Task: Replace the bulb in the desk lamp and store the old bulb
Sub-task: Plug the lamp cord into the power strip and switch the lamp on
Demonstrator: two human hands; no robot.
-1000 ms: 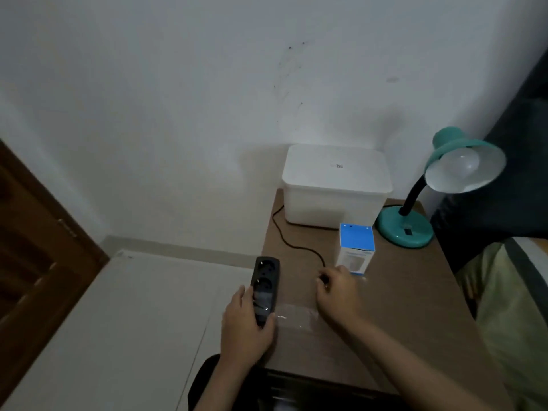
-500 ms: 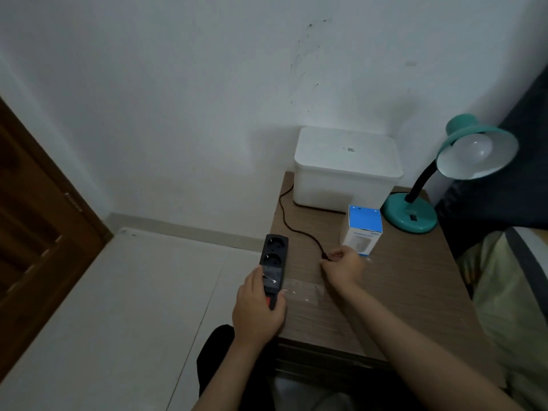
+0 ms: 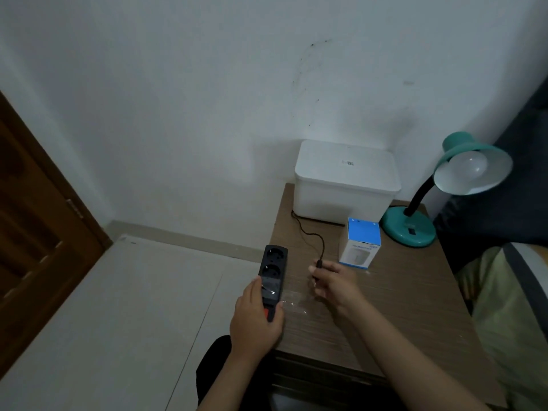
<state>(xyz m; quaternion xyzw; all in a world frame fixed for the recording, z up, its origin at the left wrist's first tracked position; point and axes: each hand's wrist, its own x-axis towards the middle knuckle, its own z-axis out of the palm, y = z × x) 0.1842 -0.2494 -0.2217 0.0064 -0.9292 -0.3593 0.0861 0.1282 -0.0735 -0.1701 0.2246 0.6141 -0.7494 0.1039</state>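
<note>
Left hand [image 3: 255,318] clasped the power strip [image 3: 272,277] at the tabletop [image 3: 400,307] edge, right hand [image 3: 333,281] pinched the lamp plug [image 3: 319,266], and the desk lamp [image 3: 456,185] with bulb [image 3: 467,165] stood at two o'clock.

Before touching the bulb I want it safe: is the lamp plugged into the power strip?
Unplugged. The right hand holds the cord's plug clear of the strip, whose two visible sockets are empty. The bulb is unlit.

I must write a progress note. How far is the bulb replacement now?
Done: the lamp's plug appears out of the power strip. In hand: the right hand holds that plug and the left hand steadies the strip. Left: the old bulb sits in the lamp, and the bulb box and white bin are closed.
</note>
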